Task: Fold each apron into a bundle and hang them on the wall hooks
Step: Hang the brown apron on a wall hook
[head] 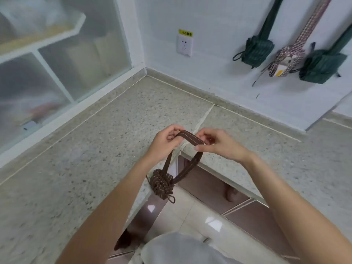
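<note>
My left hand (164,141) and right hand (219,143) each pinch the neck strap (190,138) of the brown apron bundle (162,184), hanging over the bench (95,149) edge. Three bundles (258,52) already hang on the wall; this one remains.

Brown striped apron bundle (162,184) dangles from its taut neck loop (190,139).

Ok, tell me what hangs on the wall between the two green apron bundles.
In the head view, a pink-and-white patterned bundle hangs between the left green bundle and the right green bundle, partly overlapping the right one.
</note>
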A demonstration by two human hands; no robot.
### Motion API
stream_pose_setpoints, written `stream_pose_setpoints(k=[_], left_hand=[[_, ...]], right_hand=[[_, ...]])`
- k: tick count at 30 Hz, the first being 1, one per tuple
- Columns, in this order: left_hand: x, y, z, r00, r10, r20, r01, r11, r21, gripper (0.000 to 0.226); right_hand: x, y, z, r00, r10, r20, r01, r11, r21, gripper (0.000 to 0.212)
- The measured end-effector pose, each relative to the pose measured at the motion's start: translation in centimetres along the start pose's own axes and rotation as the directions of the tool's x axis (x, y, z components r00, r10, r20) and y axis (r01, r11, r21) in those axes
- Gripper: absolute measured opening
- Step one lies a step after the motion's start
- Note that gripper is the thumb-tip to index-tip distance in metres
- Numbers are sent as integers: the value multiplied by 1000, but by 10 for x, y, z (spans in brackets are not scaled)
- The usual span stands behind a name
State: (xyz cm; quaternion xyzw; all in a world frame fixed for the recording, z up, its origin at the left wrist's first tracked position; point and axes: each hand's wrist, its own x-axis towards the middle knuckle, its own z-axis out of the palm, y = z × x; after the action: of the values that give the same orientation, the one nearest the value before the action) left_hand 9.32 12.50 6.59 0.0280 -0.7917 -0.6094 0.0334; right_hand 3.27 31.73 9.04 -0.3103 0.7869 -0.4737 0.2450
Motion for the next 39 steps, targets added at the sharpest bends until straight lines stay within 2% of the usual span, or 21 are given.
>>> stream_pose_setpoints(k=[3, 8, 10, 12, 14, 15, 19, 23, 25, 27, 29, 31, 33, 35, 39], left_hand=[[31, 39, 42, 992, 114, 61, -115, 993, 15, 23], [82, 101, 97, 953, 252, 170, -249, 968, -36, 28], [107, 126, 121, 937, 312, 158, -308, 950, -46, 28], [128, 141, 134, 921, 386, 48, -387, 922, 20, 27], [155, 162, 155, 892, 451, -3, -449, 889, 87, 30], [167, 170, 163, 884, 466, 18, -466, 880, 90, 30], [192, 207, 211, 819, 482, 312, -448, 876, -177, 4], [204, 232, 251, 758, 436, 485, -287, 891, -351, 24], [211, 241, 262, 749, 435, 499, -267, 888, -374, 24], [219, 251, 269, 735, 471, 489, -307, 873, -379, 19], [227, 264, 275, 700, 512, 497, -369, 856, -362, 18], [235, 282, 283, 666, 546, 509, -432, 838, -334, 17], [243, 295, 288, 655, 557, 511, -449, 831, -330, 16], [255, 311, 294, 652, 580, 488, -477, 814, -330, 17], [283, 338, 308, 691, 605, 396, -516, 796, -315, 18]], right_hand=[[-20, -8, -63, 994, -39, -101, 33, 997, -65, 10], [-56, -29, -142, 973, -91, -213, 99, 995, 26, 6], [-69, -35, -171, 959, -110, -263, 126, 991, 47, 3], [-73, -39, -191, 940, -133, -314, 154, 987, 45, 9], [-78, -39, -218, 887, -160, -433, 177, 984, -2, 19], [-80, -39, -229, 857, -162, -490, 179, 984, -12, 23], [-92, -32, -270, 704, -119, -700, 130, 991, -37, 38], [-106, -13, -301, 494, -193, -847, 9, 976, -217, 39], [-111, -6, -309, 456, -213, -864, -1, 971, -240, 37], [-114, -2, -309, 467, -199, -862, 90, 980, -178, 48], [-113, 2, -314, 421, -212, -882, 135, 976, -170, 55], [-113, 2, -326, 306, -240, -921, 88, 971, -224, 51], [-112, 1, -341, 239, -260, -936, 42, 965, -257, 44], [-113, -4, -360, 220, -316, -923, -58, 940, -336, 41], [-112, -15, -400, 181, -495, -850, -297, 796, -527, 42]])
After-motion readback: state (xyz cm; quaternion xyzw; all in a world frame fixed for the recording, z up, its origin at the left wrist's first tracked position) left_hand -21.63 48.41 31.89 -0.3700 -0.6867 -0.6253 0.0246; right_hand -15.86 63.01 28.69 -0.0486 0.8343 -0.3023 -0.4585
